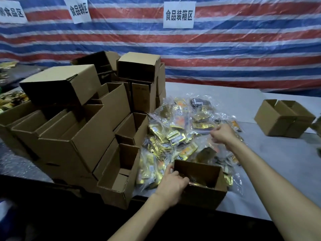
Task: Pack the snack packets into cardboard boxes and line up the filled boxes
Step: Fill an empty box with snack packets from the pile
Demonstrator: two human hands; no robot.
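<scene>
I look down at a grey bench (251,193) through the head camera. An open box (206,193) made of brown card stands at the near edge, right in front of me. Its top is open, and something gold shows down inside it.

My left hand (171,186) holds the left wall of this box. The fingers (182,179) are bent over the top edge and reach inside, and the thumb is on the outside.

A big heap of snack packets (175,134) lies just behind the box and touches it. Most packets are gold, some are orange, and many sit in clear bags. My right hand (224,134) is on the far side of the heap. Its fingers are bent down onto a clear bag. The hand is a bit blurred, so I cannot tell if it grips a packet or only touches the heap.

On the left is a pile of empty boxes (78,129), stacked and leaning on each other, right next to the heap. Another box (283,120) with its flaps up stands far off on the right side of the bench.

Behind it all hangs a sheet (243,49) with red, white and blue stripes, and white paper signs (178,14) are stuck on it.
</scene>
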